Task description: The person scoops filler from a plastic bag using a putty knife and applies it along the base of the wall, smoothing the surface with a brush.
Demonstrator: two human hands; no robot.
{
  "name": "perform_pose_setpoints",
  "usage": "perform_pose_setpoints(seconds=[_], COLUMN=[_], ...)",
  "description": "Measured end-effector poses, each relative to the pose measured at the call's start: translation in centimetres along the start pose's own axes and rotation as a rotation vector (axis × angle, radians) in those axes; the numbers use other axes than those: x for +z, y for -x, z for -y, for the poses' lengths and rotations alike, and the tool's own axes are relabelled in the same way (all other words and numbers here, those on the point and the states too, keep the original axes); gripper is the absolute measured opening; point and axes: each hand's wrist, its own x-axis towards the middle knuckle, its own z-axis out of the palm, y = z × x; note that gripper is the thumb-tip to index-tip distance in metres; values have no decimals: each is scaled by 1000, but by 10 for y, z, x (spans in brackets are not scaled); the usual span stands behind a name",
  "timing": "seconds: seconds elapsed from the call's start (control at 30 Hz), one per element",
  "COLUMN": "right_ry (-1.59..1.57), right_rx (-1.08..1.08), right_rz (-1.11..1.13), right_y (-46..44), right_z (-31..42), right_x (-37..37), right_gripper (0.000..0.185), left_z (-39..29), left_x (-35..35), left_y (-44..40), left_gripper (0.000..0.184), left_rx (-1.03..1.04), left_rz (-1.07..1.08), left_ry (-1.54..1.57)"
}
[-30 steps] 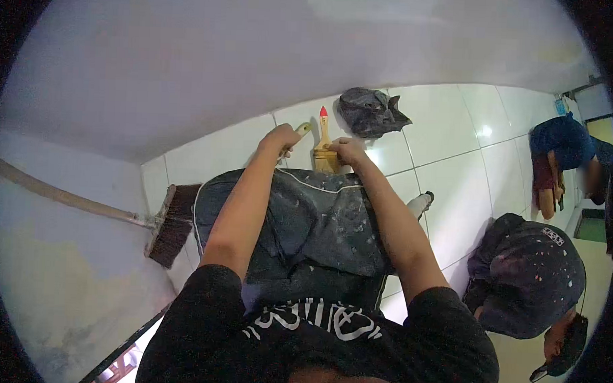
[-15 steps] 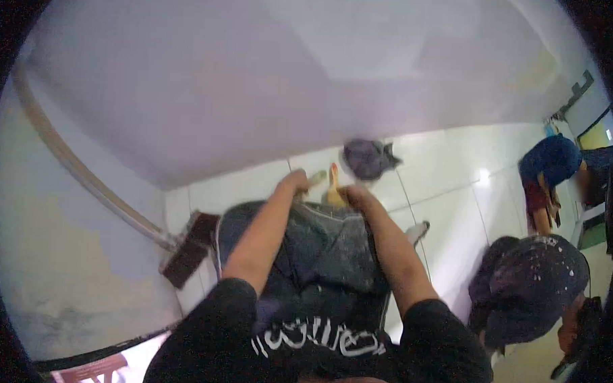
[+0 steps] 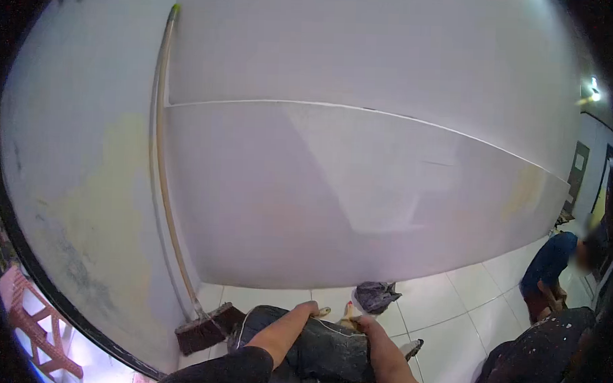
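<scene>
My left hand (image 3: 307,309) is closed at knee height around a pale yellowish handle (image 3: 324,311), whose far part is hidden. Close by on the right, my right hand (image 3: 366,322) grips a yellow handle with a red tip (image 3: 349,314), widening downward; its lower part is out of sight. Both hands are above my dark, dusty trousers (image 3: 335,351). Just beyond the right hand, a crumpled dark plastic bag (image 3: 376,296) lies on the tiles by the wall.
A long-poled broom (image 3: 209,330) leans in the left corner. The wall (image 3: 387,194) ahead has pale patches. A reddish chair (image 3: 42,324) shows at lower left. To the right are a person in blue (image 3: 546,262) and another in paint-spotted dark clothing (image 3: 540,351). White tiles (image 3: 444,321) cover the floor.
The view has tilted up, showing more wall and the broom's whole pole, so my hands sit lower in the picture. Both hands keep hold of their handles.
</scene>
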Motion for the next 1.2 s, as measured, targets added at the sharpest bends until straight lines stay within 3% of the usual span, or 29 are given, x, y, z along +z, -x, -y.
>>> perform_pose_setpoints(seconds=[0.1, 0.13, 0.23, 0.27, 0.37, 0.4, 0.43, 0.53, 0.63, 0.67, 0.77, 0.93, 1.03, 1.07, 1.17, 1.2], right_ry=[173, 44, -88, -58, 111, 48, 69, 81, 423, 263, 179, 188, 75, 59, 181, 200], right_rx=[14, 17, -142, -21, 55, -81, -47, 81, 53, 93, 13, 84, 61, 1, 145, 155], right_rz=[-142, -63, -190, -310, -68, -158, -128, 44, -96, -155, -157, -59, 112, -179, -240, -261], right_y=[110, 97, 137, 150, 83, 102, 111, -45, 23, 36, 48, 88, 80, 89, 106, 110], right_z=[56, 56, 69, 78, 44, 45, 50, -20, 14, 21, 25, 48, 44, 40, 56, 59], right_x=[58, 52, 77, 86, 37, 49, 57, -16, 20, 27, 29, 42, 34, 48, 53, 56], right_gripper=[17, 15, 14, 15, 15, 20, 22, 27, 25, 26, 23, 16, 18, 19, 21, 24], left_z=[1, -3, 2, -4, -15, -15, -16, -24, -13, -17, -6, -13, -19, -22, -18, -32], left_x=[-6, -9, -6, -9, -14, -14, -13, -18, -1, -2, 8, 8, -6, -5, 2, -9], left_y=[-6, 11, 6, 14, 29, 27, 25, 40, 8, 13, -5, 1, 28, 29, 16, 47], left_gripper=[47, 47, 51, 52, 54, 55, 55, 57, 51, 50, 50, 66, 66, 61, 56, 53], left_rx=[-2, 20, 85, 56, -8, -12, -15, -26, 17, 4, 2, 12, 4, -5, -43, -57], left_rz=[-36, -27, -71, -104, -162, -159, -155, -99, -85, -105, -117, -68, 1, -11, 17, -21], left_ry=[31, -5, -89, -61, 17, 38, 60, 13, -93, -93, -66, 27, 29, 0, -9, 21])
